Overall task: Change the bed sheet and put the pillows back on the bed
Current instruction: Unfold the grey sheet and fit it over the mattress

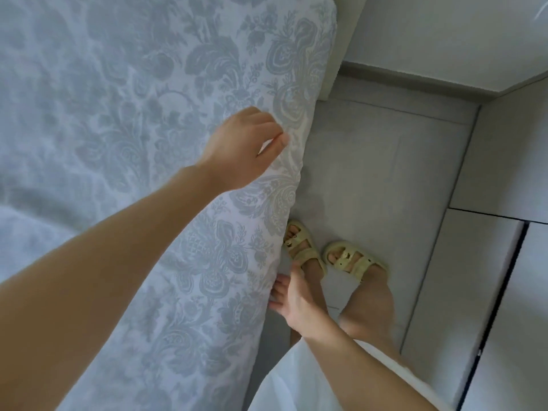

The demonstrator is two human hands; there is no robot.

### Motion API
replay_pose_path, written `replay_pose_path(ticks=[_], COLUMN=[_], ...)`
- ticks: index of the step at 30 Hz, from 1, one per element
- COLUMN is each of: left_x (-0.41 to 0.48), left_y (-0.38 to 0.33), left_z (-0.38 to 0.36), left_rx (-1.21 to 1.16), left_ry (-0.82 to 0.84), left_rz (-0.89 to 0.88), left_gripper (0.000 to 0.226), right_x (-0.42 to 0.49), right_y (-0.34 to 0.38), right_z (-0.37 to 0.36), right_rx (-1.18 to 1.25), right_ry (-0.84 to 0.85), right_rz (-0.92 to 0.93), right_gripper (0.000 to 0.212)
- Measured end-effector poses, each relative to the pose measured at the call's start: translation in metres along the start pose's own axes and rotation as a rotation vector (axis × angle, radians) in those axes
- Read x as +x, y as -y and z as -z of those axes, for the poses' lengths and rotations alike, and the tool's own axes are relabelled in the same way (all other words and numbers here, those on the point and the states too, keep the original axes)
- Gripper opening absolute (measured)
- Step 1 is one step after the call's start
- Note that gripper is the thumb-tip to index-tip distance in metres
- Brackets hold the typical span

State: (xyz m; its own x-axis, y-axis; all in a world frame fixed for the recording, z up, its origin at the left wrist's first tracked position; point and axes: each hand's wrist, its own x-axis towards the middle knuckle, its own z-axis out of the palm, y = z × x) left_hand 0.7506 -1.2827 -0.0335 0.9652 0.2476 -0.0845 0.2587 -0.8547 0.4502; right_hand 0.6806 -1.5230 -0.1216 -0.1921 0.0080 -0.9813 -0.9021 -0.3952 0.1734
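A pale bed sheet point(142, 120) with a grey floral print covers the mattress and fills the left and middle of the head view. It folds down over the right side of the bed. My left hand point(243, 149) reaches across the sheet near that edge, fingers curled with their tips at the fabric. Lower down, my right hand point(292, 304) is at the side of the mattress with its fingertips tucked against the hanging sheet. No pillows are in view.
A narrow strip of grey tiled floor point(385, 173) runs between the bed and white cabinet doors point(489, 292) on the right. My feet in pale yellow sandals point(353, 259) stand close to the bed. A white wall and skirting close the far end.
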Motion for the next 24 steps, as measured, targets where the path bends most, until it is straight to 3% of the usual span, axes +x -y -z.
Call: replay_pose_path(ticks=[3,7,9,13,17,22,24], left_x=[-0.04,-0.101,-0.136,-0.213,-0.302,-0.43,-0.486], left_y=[0.008,0.001,-0.013,-0.069,-0.149,-0.268,-0.314], left_z=[0.01,0.021,0.032,0.069,0.109,0.128,0.126], left_rx=[0.013,0.036,0.051,0.084,0.104,0.047,0.024], left_ry=[-0.024,0.003,-0.006,-0.061,-0.267,-0.622,-0.687], left_rz=[0.125,0.353,0.479,0.749,1.062,1.427,1.582], left_gripper=[0.054,0.058,0.049,0.041,0.041,0.037,0.037], right_x=[-0.009,-0.015,-0.043,-0.131,-0.214,-0.291,-0.315], right_y=[-0.001,0.017,0.024,0.032,0.005,-0.089,-0.142], right_z=[-0.007,-0.001,0.0,-0.019,-0.057,-0.091,-0.094], right_rx=[-0.185,-0.621,-0.762,-1.013,-1.367,-1.752,-1.9], right_ry=[0.087,-0.209,-0.259,-0.205,-0.139,0.1,0.223], right_rz=[0.008,0.283,0.401,0.607,0.767,0.907,0.953], right_gripper=[0.068,0.077,0.062,0.038,0.035,0.024,0.021])
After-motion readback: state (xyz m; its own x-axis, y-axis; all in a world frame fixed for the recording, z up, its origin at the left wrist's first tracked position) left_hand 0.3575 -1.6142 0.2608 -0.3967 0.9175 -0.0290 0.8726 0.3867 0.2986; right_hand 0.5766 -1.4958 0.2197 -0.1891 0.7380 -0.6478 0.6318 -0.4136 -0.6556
